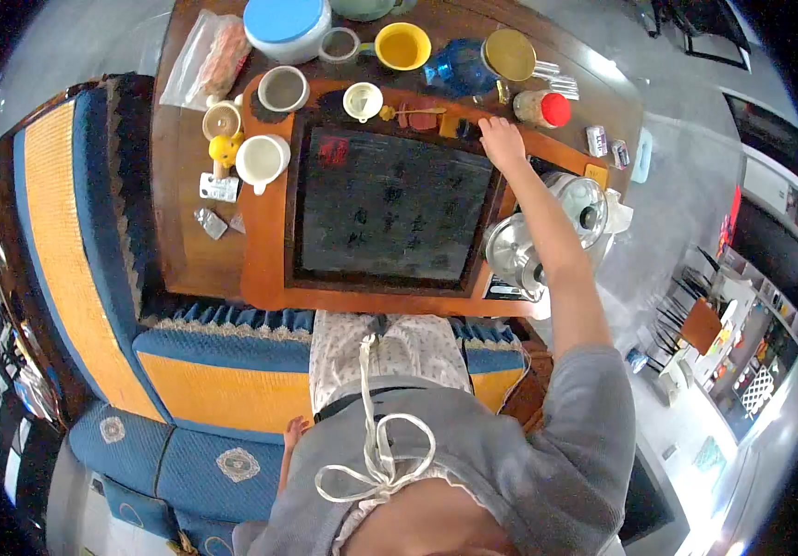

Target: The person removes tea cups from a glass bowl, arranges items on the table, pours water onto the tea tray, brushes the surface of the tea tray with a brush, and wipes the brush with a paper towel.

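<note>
My right hand reaches to the far right edge of the tea tray, beside a small dark object; its fingers are bent down and whatever they hold is hidden. My left hand hangs low by my side over the blue and tan sofa, fingers apart, holding nothing. Near the right hand are a jar with a red lid and reddish-brown pieces. A shiny metal kettle stands under my right forearm. A dark panel with characters fills the tray's middle.
Along the wooden table stand a white tub with blue lid, a yellow cup, a white mug, a grey cup, a blue container and a plastic bag. The sofa is close below.
</note>
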`<action>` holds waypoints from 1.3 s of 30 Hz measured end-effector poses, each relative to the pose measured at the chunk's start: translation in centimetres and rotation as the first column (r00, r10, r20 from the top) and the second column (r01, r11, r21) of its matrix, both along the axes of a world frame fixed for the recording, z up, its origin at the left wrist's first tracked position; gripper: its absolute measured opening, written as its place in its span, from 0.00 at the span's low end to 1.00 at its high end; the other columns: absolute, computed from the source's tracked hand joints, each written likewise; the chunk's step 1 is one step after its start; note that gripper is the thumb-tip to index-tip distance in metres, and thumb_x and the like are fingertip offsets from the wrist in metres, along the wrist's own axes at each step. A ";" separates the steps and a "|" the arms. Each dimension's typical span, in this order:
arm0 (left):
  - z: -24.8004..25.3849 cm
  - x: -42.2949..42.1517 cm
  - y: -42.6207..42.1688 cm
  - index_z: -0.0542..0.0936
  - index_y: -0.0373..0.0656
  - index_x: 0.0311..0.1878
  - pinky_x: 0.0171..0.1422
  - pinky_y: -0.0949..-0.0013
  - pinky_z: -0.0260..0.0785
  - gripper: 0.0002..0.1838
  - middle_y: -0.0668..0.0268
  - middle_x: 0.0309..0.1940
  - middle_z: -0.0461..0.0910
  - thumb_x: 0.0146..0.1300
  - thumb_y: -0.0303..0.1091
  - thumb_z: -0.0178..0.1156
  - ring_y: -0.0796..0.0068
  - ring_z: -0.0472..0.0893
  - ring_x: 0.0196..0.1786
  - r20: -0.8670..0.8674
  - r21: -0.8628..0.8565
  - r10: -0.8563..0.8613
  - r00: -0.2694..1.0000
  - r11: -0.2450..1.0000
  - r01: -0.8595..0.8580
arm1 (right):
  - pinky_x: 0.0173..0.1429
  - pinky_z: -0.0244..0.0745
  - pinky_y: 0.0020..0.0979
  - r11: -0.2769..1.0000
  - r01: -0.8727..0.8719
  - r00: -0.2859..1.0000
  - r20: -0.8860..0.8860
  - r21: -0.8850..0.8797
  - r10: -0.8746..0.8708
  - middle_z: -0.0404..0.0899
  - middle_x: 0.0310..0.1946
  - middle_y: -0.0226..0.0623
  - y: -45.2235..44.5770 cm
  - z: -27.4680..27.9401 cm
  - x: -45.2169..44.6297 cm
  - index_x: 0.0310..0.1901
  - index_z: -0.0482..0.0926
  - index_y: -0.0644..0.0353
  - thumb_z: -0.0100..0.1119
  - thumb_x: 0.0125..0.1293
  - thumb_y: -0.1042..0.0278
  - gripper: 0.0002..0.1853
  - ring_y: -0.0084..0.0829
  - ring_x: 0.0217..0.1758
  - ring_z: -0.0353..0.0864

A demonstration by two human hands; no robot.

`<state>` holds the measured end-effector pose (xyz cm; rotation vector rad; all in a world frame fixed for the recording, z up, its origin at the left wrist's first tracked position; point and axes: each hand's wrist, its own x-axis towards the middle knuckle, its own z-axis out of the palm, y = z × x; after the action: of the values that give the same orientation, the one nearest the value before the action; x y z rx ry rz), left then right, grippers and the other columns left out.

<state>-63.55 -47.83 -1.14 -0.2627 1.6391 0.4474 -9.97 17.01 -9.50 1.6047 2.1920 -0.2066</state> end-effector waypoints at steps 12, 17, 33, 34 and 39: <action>-5.5 1.1 0.6 0.73 0.44 0.47 0.38 0.69 0.70 0.16 0.66 0.36 0.76 0.61 0.44 0.52 0.72 0.77 0.36 -0.091 0.139 -0.575 0.813 0.801 0.582 | 0.28 0.74 0.43 0.993 -0.110 0.992 -0.074 -0.041 0.107 0.75 0.29 0.40 -3.9 9.7 -6.9 0.44 0.67 0.52 0.51 0.59 0.56 0.15 0.42 0.29 0.79; -5.8 1.7 22.8 0.66 0.44 0.56 0.54 0.58 0.63 0.29 0.56 0.53 0.67 0.50 0.37 0.61 0.57 0.68 0.55 -0.577 -0.122 -0.816 -0.025 0.056 0.991 | 0.30 0.75 0.42 0.989 -0.130 0.950 -0.297 -0.076 0.102 0.77 0.31 0.43 -5.4 8.5 -17.3 0.49 0.69 0.52 0.44 0.61 0.66 0.14 0.41 0.31 0.80; -7.1 4.1 40.1 0.53 0.42 0.66 0.68 0.58 0.51 0.39 0.57 0.68 0.44 0.54 0.41 0.57 0.59 0.48 0.70 -0.603 -0.428 -0.508 -0.615 -0.444 0.787 | 0.37 0.74 0.42 0.992 -0.004 0.994 -0.109 -0.127 -0.010 0.79 0.31 0.39 -3.3 5.1 -18.4 0.38 0.77 0.49 0.48 0.58 0.61 0.10 0.40 0.37 0.79; -6.1 4.1 40.3 0.54 0.42 0.66 0.68 0.58 0.51 0.38 0.57 0.68 0.45 0.54 0.41 0.57 0.59 0.49 0.70 -0.633 -0.368 -0.541 -0.554 -0.419 0.830 | 0.36 0.74 0.43 0.988 0.009 0.997 -0.068 -0.151 -0.019 0.79 0.32 0.39 -3.5 5.1 -17.6 0.39 0.77 0.48 0.48 0.59 0.61 0.10 0.40 0.37 0.79; -8.9 2.9 40.2 0.59 0.42 0.61 0.66 0.55 0.50 0.33 0.53 0.64 0.53 0.54 0.42 0.57 0.53 0.53 0.67 -0.908 -0.204 -0.331 -0.256 -0.185 0.961 | 0.40 0.75 0.41 0.985 0.104 0.993 -0.034 -0.141 -0.110 0.80 0.34 0.39 -5.4 6.0 -14.1 0.41 0.78 0.47 0.48 0.59 0.61 0.11 0.40 0.38 0.79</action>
<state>-60.62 -7.62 -10.05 2.1328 1.7610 -0.0688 -24.02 11.64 -3.46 1.6544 2.0735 -0.4185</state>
